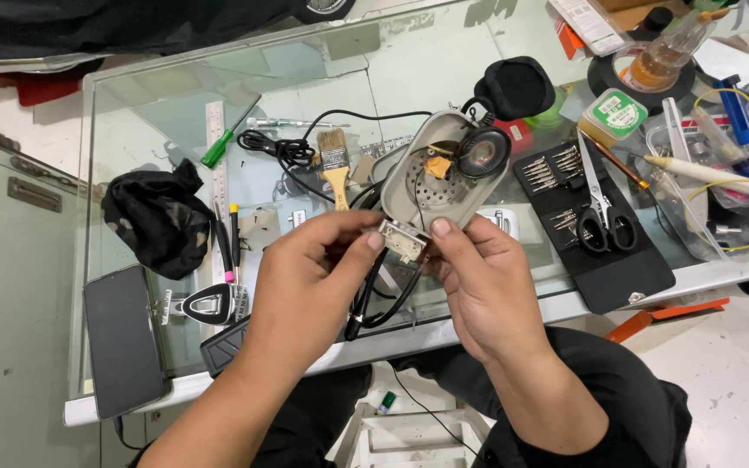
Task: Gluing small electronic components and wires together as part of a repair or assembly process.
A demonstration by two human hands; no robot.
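Head view: the left hand [309,282] and right hand [478,282] meet over the near edge of the glass table [132,113], both pinched narrow on a small pale bracket [402,240] at the lower end of an opened grey headphone cup [439,178]. The left thumb and forefinger grip the bracket's left side; the right thumb presses its right side, and the other right fingers are hidden behind the part. The cup is held above the glass, tilted away, with its round driver [481,152] swung out on short leads and a black ear pad [515,87] just beyond. A black cable [373,295] hangs from the cup past the table edge. Risk, judged from this: the two-point pinch is small, so a slip could drop the cup onto the glass. The driver's leads look thin, and twisting the cup could strain them. The hanging cable could snag on a wrist and jerk the part. Further out, scissors [600,212] and a tray of bits [556,186] lie to the right, a brush [335,165] behind, and a phone [121,338] at the left edge, all liable to be knocked by a sweeping forearm.
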